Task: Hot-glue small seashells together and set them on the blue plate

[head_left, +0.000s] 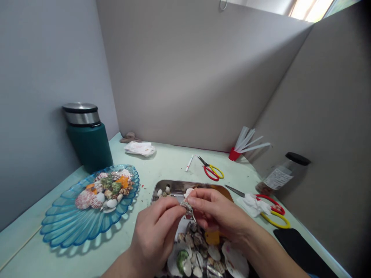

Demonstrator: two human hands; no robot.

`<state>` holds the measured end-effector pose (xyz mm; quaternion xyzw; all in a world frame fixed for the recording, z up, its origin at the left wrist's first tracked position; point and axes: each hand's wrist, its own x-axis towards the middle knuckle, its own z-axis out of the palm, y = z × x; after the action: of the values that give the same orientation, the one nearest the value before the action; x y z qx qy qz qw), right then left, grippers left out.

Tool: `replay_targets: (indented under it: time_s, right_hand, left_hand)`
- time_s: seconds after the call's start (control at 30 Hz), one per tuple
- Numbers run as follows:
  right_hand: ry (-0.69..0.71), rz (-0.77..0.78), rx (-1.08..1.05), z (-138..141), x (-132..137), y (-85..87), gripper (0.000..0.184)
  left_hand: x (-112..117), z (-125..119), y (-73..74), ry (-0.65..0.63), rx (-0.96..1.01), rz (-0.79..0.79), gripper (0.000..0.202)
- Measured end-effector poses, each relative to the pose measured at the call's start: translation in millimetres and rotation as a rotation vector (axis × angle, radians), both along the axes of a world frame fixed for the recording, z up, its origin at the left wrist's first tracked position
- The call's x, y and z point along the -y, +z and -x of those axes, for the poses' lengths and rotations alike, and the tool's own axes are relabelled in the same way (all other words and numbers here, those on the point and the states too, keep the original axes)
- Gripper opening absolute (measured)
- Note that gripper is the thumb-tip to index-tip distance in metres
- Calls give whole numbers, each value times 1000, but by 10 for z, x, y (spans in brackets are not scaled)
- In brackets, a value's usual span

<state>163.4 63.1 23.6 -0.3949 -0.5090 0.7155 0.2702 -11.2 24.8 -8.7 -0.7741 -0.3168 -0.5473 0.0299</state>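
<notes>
My left hand [156, 231] and my right hand [216, 212] meet over a metal tray [176, 187] holding several seashells [199, 251]. Both hands pinch one small speckled shell [188, 207] between thumb and fingertips, just above the tray's middle. A few small shells lie in the tray's far left corner [164, 190]. The near part of the tray is hidden by my hands and wrists.
A blue scalloped glass plate [69, 224] with coloured shells sits left. Behind it stands a green flask [87, 139]. Red-yellow scissors [213, 172], a second pair [274, 212] with tissue, a red cup of white sticks [236, 153], a jar [281, 175] and grey partition walls surround.
</notes>
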Motion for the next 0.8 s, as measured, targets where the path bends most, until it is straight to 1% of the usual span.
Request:
replay_targets:
  time_s: [0.2, 0.4, 0.67, 0.8]
  right_hand:
    - [3, -3, 24, 6, -1, 11, 26]
    - [7, -3, 16, 4, -1, 0, 25]
    - [0, -45, 16, 0, -8, -13, 24]
    - [-8, -99, 0, -7, 4, -2, 23]
  left_hand:
    - [8, 0, -9, 15, -48, -29, 23]
    - [20, 0, -26, 36, -49, -38, 22]
    - [10, -11, -23, 33, -81, -54, 23]
    - [20, -1, -16, 84, -85, -83, 23]
